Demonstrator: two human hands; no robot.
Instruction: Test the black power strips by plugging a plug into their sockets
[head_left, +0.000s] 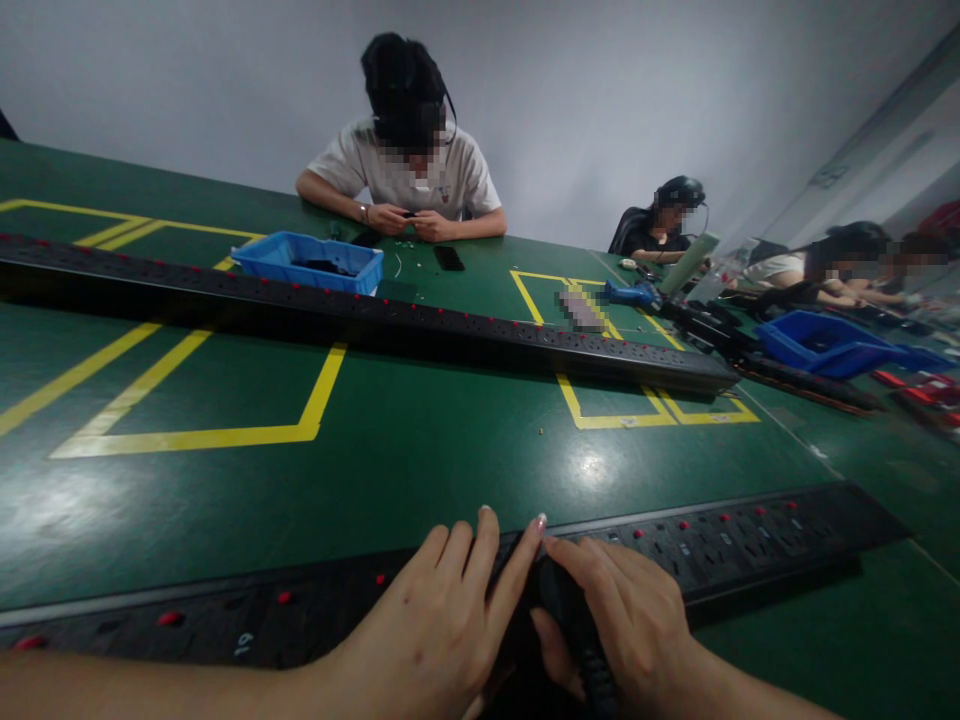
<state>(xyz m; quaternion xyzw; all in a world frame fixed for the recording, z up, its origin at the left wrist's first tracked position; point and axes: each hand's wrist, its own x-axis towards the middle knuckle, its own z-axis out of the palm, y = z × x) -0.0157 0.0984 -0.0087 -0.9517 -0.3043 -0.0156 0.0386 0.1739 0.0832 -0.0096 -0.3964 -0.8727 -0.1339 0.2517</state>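
A long black power strip (720,555) with numbered outlets and small red parts lies across the near side of the table. My left hand (435,610) grips it near its middle, fingers bent over the far edge and the index finger reaching toward my right hand. Closed around a black plug (553,590) is my right hand (630,600), with the plug against the strip's top face. From the plug a black cord (598,675) with a ribbed sleeve runs down toward me. Whether the plug's pins are inside an outlet is hidden by my fingers.
A second long power strip (450,335) lies farther back on the green table (420,450), which has yellow tape outlines. Behind it stand a light blue bin (307,262) and a co-worker (409,170). To the right are a dark blue bin (825,342) and more people.
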